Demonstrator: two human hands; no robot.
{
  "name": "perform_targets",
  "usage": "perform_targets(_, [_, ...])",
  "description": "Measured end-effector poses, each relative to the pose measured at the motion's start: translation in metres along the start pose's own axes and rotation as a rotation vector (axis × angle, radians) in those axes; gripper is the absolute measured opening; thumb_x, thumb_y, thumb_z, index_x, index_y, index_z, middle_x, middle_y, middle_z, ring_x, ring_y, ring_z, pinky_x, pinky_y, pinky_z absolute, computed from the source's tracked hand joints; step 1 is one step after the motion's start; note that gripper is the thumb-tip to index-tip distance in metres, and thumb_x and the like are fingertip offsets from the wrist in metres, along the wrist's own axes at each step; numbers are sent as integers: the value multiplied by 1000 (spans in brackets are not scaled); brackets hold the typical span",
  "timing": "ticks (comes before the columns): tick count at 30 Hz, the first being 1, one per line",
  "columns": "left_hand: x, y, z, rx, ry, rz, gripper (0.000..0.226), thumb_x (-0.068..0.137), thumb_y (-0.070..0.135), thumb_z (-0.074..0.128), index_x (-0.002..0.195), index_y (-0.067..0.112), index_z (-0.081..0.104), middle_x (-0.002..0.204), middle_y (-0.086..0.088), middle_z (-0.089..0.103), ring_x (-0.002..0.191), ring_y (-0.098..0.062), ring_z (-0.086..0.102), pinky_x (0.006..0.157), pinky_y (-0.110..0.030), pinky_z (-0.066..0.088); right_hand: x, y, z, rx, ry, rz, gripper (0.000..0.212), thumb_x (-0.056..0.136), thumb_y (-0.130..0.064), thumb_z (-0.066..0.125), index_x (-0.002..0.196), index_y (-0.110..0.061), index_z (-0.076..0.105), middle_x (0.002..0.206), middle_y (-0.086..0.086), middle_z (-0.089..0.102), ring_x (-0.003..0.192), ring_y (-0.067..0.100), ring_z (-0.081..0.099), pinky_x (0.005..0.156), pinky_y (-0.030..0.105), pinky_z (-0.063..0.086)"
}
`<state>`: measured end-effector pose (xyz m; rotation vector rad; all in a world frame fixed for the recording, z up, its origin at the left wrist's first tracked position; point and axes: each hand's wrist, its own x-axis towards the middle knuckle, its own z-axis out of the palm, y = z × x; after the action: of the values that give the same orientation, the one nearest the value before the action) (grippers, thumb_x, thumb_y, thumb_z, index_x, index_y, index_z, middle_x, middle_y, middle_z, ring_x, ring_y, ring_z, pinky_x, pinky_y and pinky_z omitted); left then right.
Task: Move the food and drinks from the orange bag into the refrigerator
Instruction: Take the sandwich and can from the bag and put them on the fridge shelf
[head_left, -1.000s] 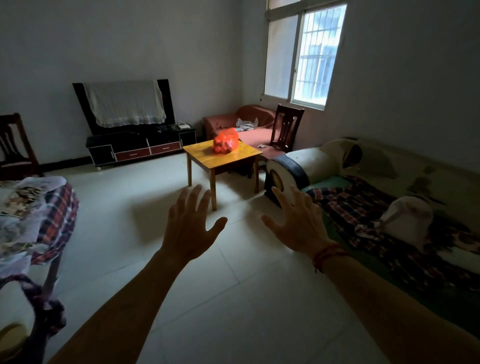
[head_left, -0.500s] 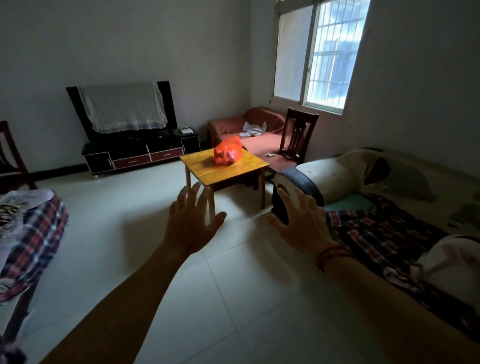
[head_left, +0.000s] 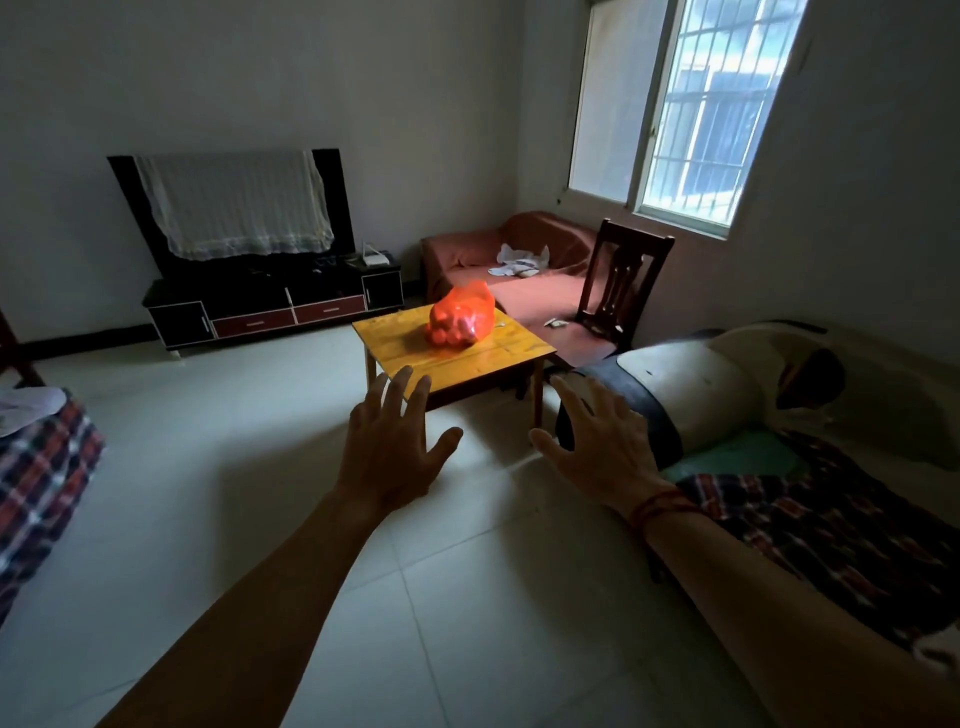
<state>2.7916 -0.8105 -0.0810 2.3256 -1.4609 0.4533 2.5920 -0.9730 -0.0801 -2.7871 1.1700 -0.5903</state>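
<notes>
An orange plastic bag (head_left: 460, 316), bulging with round things, sits on a small yellow wooden table (head_left: 498, 356) in the middle of the room. My left hand (head_left: 390, 447) is stretched out in front of me, fingers spread and empty, short of the table's near edge. My right hand (head_left: 602, 444) is held out beside it, also open and empty, with a red string at the wrist. No refrigerator is in view.
A sofa with a plaid cover (head_left: 810, 483) runs along the right. A dark wooden chair (head_left: 621, 283) and a red couch (head_left: 519, 260) stand behind the table. A black TV stand (head_left: 270, 306) is against the far wall. Another plaid-covered piece (head_left: 36, 467) is at the left.
The view has moved forward: the table and orange bag are closer and larger. Both hands stay outstretched and open.
</notes>
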Motion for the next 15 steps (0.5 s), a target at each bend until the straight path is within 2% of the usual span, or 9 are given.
perform_targets(4, [69,-33,43,-13,-21,-9,83,84,69,29,143,12,41,151,-15,36,139,-38,32,100,-55,42,78,5,29,-13,-23,12,83,76,-78,30,150,-40,21,157,8,28,142,31,27,107,54,33])
perform_targets(8, [144,-60,75,-15,-37,-6,82,85,69,28,143,12,41,151,-14,36,138,-39,32,102,-56,41,154,9,53,-26,-42,24,77,84,-70,44,151,-39,21,157,11,25,141,33,27,108,53,31])
perform_targets(15, [254,-79,126,-36,-48,25,84,84,69,29,144,12,40,152,-14,34,139,-38,30,102,-55,39,264,28,91,-52,-53,50,76,87,-68,46,152,-37,20,158,13,23,141,33,26,107,52,30])
